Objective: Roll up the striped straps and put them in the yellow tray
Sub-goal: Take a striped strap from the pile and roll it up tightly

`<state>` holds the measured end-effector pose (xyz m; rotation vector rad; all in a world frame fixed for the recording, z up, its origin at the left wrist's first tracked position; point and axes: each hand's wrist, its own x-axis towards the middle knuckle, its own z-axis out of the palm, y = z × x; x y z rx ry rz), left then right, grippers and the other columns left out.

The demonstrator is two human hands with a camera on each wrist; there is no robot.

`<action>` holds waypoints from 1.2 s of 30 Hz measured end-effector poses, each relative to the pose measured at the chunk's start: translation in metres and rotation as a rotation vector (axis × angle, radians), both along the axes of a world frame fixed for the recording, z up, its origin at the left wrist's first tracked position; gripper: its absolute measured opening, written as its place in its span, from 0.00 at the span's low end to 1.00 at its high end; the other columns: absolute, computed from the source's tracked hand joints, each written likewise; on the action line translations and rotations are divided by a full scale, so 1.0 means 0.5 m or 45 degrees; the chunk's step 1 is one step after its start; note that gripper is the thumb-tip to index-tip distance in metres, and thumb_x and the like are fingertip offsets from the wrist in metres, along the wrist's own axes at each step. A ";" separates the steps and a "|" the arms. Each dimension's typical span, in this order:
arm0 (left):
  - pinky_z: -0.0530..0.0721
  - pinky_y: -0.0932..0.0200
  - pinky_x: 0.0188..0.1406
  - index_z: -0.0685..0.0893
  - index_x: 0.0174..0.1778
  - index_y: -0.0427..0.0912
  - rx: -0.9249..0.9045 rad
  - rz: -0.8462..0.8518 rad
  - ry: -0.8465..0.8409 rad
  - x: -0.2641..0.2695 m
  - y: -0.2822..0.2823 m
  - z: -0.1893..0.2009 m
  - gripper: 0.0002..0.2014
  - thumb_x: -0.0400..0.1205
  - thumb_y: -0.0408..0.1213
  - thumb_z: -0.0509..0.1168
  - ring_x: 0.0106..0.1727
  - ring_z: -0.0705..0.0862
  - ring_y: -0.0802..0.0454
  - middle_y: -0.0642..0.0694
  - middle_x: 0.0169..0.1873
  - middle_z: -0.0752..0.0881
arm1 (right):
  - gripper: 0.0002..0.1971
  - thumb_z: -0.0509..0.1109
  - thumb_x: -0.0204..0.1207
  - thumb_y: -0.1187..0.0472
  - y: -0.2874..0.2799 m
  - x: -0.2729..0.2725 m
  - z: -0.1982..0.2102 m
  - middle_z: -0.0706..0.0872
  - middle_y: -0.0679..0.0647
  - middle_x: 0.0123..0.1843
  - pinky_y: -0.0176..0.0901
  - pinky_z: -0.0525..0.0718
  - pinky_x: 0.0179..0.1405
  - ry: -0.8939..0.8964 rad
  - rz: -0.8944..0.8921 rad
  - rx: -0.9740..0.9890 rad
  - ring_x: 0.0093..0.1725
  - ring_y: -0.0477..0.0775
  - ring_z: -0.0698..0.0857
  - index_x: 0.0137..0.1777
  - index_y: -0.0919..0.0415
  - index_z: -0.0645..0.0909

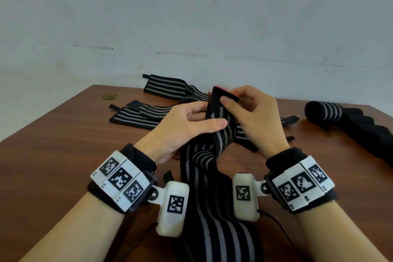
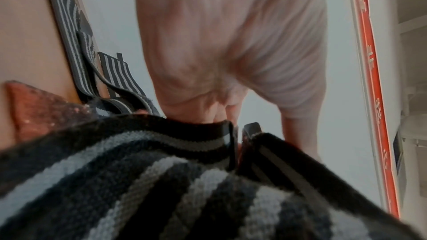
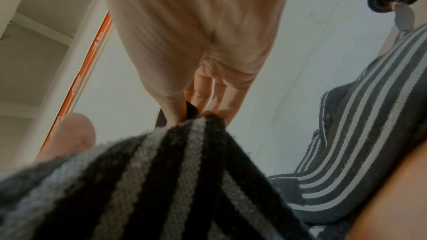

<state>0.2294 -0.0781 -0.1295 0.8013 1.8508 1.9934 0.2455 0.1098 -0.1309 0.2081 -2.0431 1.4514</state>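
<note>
A long black strap with grey stripes [image 1: 214, 208] hangs from both hands down past the table's near edge. My left hand [image 1: 187, 125] pinches it between thumb and fingers just below its upper end. My right hand [image 1: 244, 110] pinches the black end tab [image 1: 223, 95], held upright above the table. In the wrist views the same strap [image 2: 161, 180] [image 3: 161, 180] fills the lower half. Several flat striped straps [image 1: 136, 117] lie on the far left of the table. One rolled strap [image 1: 323, 111] lies at the far right. No yellow tray is in view.
The brown wooden table [image 1: 63, 144] ends at a pale wall behind. A small round brass-coloured object [image 1: 109, 96] sits near the back left edge. A black wavy fabric piece [image 1: 365, 134] stretches along the right side beside the rolled strap.
</note>
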 end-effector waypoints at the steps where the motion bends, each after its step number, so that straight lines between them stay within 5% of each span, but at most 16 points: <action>1: 0.91 0.55 0.56 0.89 0.65 0.42 -0.009 0.021 0.011 -0.003 0.000 -0.002 0.15 0.81 0.31 0.74 0.57 0.94 0.45 0.41 0.55 0.94 | 0.03 0.79 0.80 0.58 0.000 0.000 -0.001 0.94 0.49 0.47 0.64 0.89 0.58 -0.007 -0.002 -0.004 0.50 0.56 0.92 0.49 0.55 0.89; 5: 0.92 0.57 0.54 0.88 0.65 0.42 -0.036 0.008 0.007 -0.003 0.000 -0.003 0.16 0.86 0.23 0.66 0.57 0.94 0.45 0.41 0.55 0.94 | 0.06 0.80 0.78 0.56 0.003 0.001 -0.001 0.95 0.52 0.49 0.63 0.89 0.62 -0.071 0.054 -0.125 0.55 0.59 0.92 0.51 0.56 0.91; 10: 0.91 0.56 0.57 0.87 0.67 0.42 -0.092 -0.058 -0.008 -0.001 0.000 -0.003 0.16 0.88 0.24 0.63 0.59 0.93 0.44 0.39 0.57 0.94 | 0.07 0.77 0.80 0.67 0.009 0.008 0.005 0.93 0.64 0.54 0.58 0.90 0.63 -0.232 0.270 -0.406 0.56 0.63 0.93 0.55 0.70 0.88; 16: 0.90 0.57 0.60 0.87 0.68 0.43 -0.110 -0.104 -0.047 0.002 -0.001 -0.003 0.17 0.89 0.23 0.61 0.62 0.92 0.46 0.42 0.59 0.93 | 0.03 0.76 0.79 0.69 0.012 0.010 0.010 0.94 0.58 0.49 0.41 0.89 0.48 -0.254 0.362 -0.623 0.49 0.53 0.93 0.50 0.65 0.88; 28: 0.89 0.56 0.62 0.86 0.71 0.44 -0.113 -0.105 -0.054 0.003 0.003 0.004 0.17 0.89 0.27 0.61 0.63 0.92 0.48 0.45 0.61 0.93 | 0.04 0.80 0.76 0.69 0.009 0.003 -0.002 0.95 0.61 0.52 0.54 0.89 0.63 -0.171 0.231 -0.613 0.56 0.61 0.93 0.48 0.62 0.90; 32: 0.86 0.64 0.59 0.93 0.57 0.60 -0.206 -0.152 0.006 0.008 -0.009 0.010 0.13 0.79 0.40 0.75 0.60 0.91 0.59 0.56 0.56 0.94 | 0.07 0.81 0.76 0.68 0.015 0.007 0.002 0.95 0.62 0.51 0.54 0.91 0.61 -0.151 0.174 -0.621 0.57 0.63 0.94 0.53 0.62 0.92; 34: 0.86 0.63 0.64 0.90 0.65 0.55 -0.345 -0.206 0.055 0.003 -0.019 0.008 0.20 0.76 0.41 0.80 0.65 0.89 0.57 0.55 0.60 0.93 | 0.08 0.81 0.76 0.68 0.019 0.006 0.002 0.95 0.62 0.51 0.52 0.91 0.59 -0.144 0.153 -0.624 0.56 0.62 0.94 0.53 0.62 0.92; 36: 0.88 0.58 0.64 0.87 0.69 0.44 -0.356 -0.198 0.066 0.001 -0.020 0.009 0.19 0.82 0.29 0.75 0.64 0.91 0.48 0.46 0.61 0.93 | 0.10 0.80 0.78 0.66 0.018 0.003 0.000 0.95 0.61 0.52 0.49 0.91 0.57 -0.159 0.156 -0.598 0.57 0.60 0.94 0.58 0.63 0.91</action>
